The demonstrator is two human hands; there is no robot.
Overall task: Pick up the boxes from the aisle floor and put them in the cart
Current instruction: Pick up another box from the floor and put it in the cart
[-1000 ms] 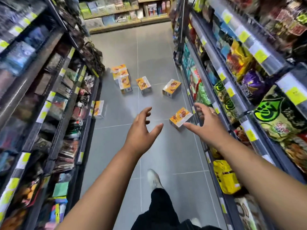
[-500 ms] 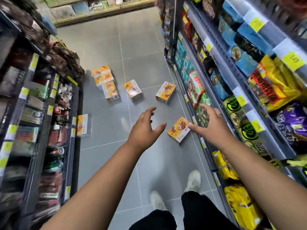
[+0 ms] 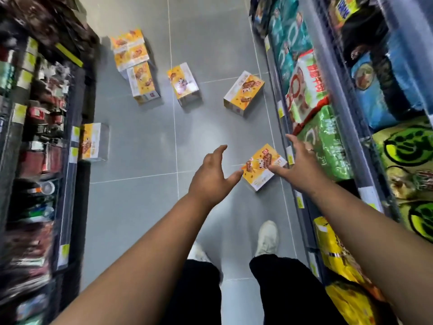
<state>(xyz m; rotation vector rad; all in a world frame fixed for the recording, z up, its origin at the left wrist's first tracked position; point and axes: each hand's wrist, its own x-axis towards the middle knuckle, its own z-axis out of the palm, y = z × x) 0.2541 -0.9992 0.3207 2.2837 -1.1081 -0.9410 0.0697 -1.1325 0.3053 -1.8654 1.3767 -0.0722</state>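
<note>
L hand (image 3: 212, 177) and R hand (image 3: 302, 167) both reach down w/ fingers spread wide, holding nothing, one on each side of the near box (image 3: 263, 166). That box lies flat on the grey tile floor (image 3: 140, 207), yellow face up, turned at an angle, just beside the base of the R shelf (image 3: 339, 85). L thumb tip sits by its left corner and R thumb crosses its right edge; whether either actually touches the card can't be told from this angle. Farther up the aisle a 2nd box (image 3: 243, 92) lies flat and angled near the R shelf, a 3rd box (image 3: 185, 84) lies mid-aisle, a 4th box (image 3: 143, 82) lies left of that, and two more boxes (image 3: 131, 56) sit pressed together just beyond the 4th. A side box (image 3: 93, 141) stands on edge against the foot of the L shelf (image 3: 46, 137), whose goods are blurred. Green bags (image 3: 325, 146) and yellow bags (image 3: 339, 266) fill the R shelf's low tiers. Below the arms: black trousers (image 3: 281, 289) and white shoes (image 3: 267, 238) on the tiles, approx. in line w/ the near box.
</note>
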